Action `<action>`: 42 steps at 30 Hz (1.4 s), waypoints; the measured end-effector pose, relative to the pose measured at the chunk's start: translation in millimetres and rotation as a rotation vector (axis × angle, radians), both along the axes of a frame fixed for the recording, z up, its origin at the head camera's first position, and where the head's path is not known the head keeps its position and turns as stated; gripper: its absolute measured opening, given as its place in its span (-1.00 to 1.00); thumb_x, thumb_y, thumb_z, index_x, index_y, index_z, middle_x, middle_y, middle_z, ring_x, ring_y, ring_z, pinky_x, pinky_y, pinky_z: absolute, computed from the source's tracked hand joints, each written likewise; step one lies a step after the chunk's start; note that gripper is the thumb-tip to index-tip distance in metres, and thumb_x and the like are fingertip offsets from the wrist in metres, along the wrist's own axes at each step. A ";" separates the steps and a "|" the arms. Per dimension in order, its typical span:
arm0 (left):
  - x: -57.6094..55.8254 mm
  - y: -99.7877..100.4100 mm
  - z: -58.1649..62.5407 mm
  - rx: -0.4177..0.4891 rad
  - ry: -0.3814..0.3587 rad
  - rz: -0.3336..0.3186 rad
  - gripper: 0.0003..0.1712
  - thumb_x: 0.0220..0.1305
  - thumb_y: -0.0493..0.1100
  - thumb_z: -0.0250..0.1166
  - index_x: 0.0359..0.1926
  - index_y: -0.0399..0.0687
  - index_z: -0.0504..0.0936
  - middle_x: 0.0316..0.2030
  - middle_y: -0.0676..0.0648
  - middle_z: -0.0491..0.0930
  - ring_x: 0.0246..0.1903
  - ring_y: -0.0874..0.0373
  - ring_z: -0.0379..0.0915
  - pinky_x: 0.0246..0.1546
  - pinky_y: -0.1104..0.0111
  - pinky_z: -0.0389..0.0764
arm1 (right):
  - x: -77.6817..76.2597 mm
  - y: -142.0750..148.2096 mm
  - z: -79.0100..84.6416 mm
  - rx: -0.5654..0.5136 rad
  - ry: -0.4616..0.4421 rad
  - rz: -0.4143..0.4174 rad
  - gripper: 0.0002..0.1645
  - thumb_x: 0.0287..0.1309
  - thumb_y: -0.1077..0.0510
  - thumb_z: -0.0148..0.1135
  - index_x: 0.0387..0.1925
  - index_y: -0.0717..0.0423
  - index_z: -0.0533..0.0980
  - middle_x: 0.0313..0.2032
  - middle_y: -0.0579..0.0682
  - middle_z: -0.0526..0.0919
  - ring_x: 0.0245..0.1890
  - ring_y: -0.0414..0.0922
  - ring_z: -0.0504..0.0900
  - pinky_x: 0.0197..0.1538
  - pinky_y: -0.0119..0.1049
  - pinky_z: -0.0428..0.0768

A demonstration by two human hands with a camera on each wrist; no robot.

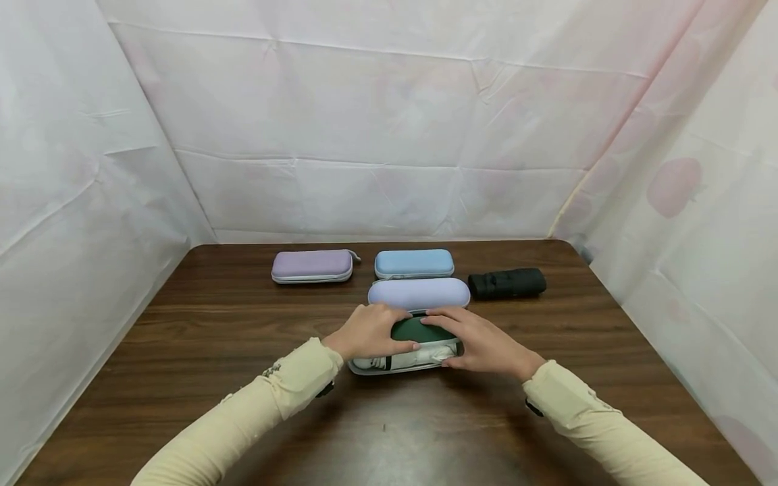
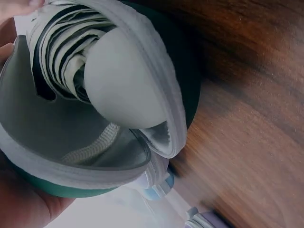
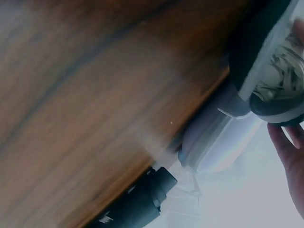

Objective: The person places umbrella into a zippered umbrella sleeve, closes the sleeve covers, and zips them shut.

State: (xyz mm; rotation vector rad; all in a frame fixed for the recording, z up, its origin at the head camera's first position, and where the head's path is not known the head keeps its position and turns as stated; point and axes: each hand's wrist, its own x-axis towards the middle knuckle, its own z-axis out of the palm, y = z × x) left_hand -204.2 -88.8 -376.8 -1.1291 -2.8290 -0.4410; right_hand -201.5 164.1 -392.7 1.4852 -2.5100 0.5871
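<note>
A green zip case (image 1: 419,329) with a pale grey rim lies partly open at the near middle of the table. Inside it is a pale folded umbrella (image 1: 425,354); its rounded white end (image 2: 123,78) and rolled fabric (image 2: 61,52) fill the opening in the left wrist view. My left hand (image 1: 372,331) grips the raised lid from the left, thumb low across the opening. On the right side my right hand (image 1: 486,343) holds the same lid, fingers (image 3: 285,147) on its outer face and thumb down by the umbrella.
Right behind the green case sits a lavender case (image 1: 419,292), with a light blue case (image 1: 413,261) beyond it. A purple case (image 1: 312,264) lies back left, a black rolled bundle (image 1: 509,283) back right. Pale sheeting (image 1: 377,135) hangs round the table.
</note>
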 end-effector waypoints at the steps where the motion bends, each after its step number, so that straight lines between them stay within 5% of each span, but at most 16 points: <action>1: 0.3 0.2 -0.7 0.001 0.008 -0.004 -0.55 0.15 0.31 0.25 -0.25 0.06 0.62 -0.52 0.18 0.49 -0.57 0.34 0.35 -0.65 0.40 0.36 | -0.8 -0.4 -1.6 -0.012 0.033 0.005 -0.12 -0.18 0.07 0.56 0.24 0.06 0.39 0.20 0.08 0.40 0.19 -0.08 0.38 0.12 -0.11 0.43; 12: 12.9 2.2 -9.8 -0.065 0.131 -0.006 -0.31 0.05 0.33 0.33 0.06 -0.03 0.60 -0.15 0.04 0.64 -0.29 0.21 0.48 -0.47 0.36 0.50 | 0.0 -1.8 -14.4 -0.047 0.210 0.024 -0.34 -0.14 0.15 0.51 0.10 0.02 0.52 0.07 0.03 0.51 0.05 -0.08 0.46 0.01 -0.14 0.50; 21: 27.7 4.1 -15.4 -0.137 0.241 -0.019 -0.17 -0.08 0.34 0.43 0.10 -0.09 0.53 -0.07 -0.06 0.57 -0.12 0.05 0.49 -0.29 0.28 0.60 | 1.5 1.8 -21.1 -0.102 0.116 0.048 -0.32 -0.23 -0.02 0.58 0.03 -0.10 0.55 -0.01 -0.04 0.51 -0.01 -0.13 0.42 0.04 -0.13 0.40; 28: 30.6 6.5 -21.7 -0.164 0.332 -0.039 -0.16 -0.16 0.40 0.42 -0.01 -0.09 0.50 -0.16 -0.08 0.50 -0.09 0.00 0.50 -0.20 0.27 0.59 | 5.4 -6.4 -14.1 -0.119 0.015 0.040 -0.67 -0.05 0.03 0.50 -0.22 -0.11 0.58 -0.05 -0.08 0.50 0.00 -0.20 0.40 0.03 -0.20 0.43; 30: 25.1 1.3 -20.7 -0.121 0.258 -0.071 -0.21 -0.07 0.38 0.39 0.02 -0.07 0.52 -0.13 -0.05 0.50 -0.09 0.09 0.47 -0.16 0.30 0.57 | 6.1 -9.1 -9.4 -0.082 -0.020 0.015 -0.66 -0.03 0.05 0.48 -0.19 -0.08 0.55 -0.01 -0.09 0.50 0.03 -0.18 0.41 0.05 -0.19 0.44; 33: 11.2 -14.3 -13.4 -0.006 0.008 -0.102 -0.43 0.22 0.22 0.26 0.08 -0.05 0.54 -0.07 0.02 0.52 -0.07 0.19 0.42 -0.11 0.32 0.51 | 6.7 -12.3 -2.6 -0.003 -0.049 -0.005 -0.53 -0.02 0.02 0.47 -0.04 -0.05 0.53 0.07 -0.10 0.50 0.08 -0.15 0.42 0.09 -0.15 0.42; 37: -11.8 -38.4 -4.1 0.135 -0.283 -0.120 -0.70 0.42 -0.25 0.08 0.09 -0.20 0.56 0.00 -0.07 0.56 0.03 0.13 0.45 0.02 0.26 0.45 | 5.1 -14.9 3.0 0.078 -0.049 -0.007 -0.39 -0.02 -0.01 0.46 0.12 -0.04 0.51 0.08 -0.12 0.51 0.07 -0.15 0.42 0.09 -0.15 0.43; 42: -29.2 -53.1 -2.1 0.147 -0.430 -0.208 -0.59 0.26 -0.57 -0.01 0.09 -0.38 0.53 0.01 -0.20 0.57 -0.01 0.03 0.49 -0.03 0.31 0.50 | 3.6 -15.7 4.8 0.083 -0.040 -0.007 -0.37 -0.05 -0.02 0.48 0.11 -0.06 0.53 0.06 -0.11 0.53 0.01 -0.14 0.44 0.02 -0.15 0.47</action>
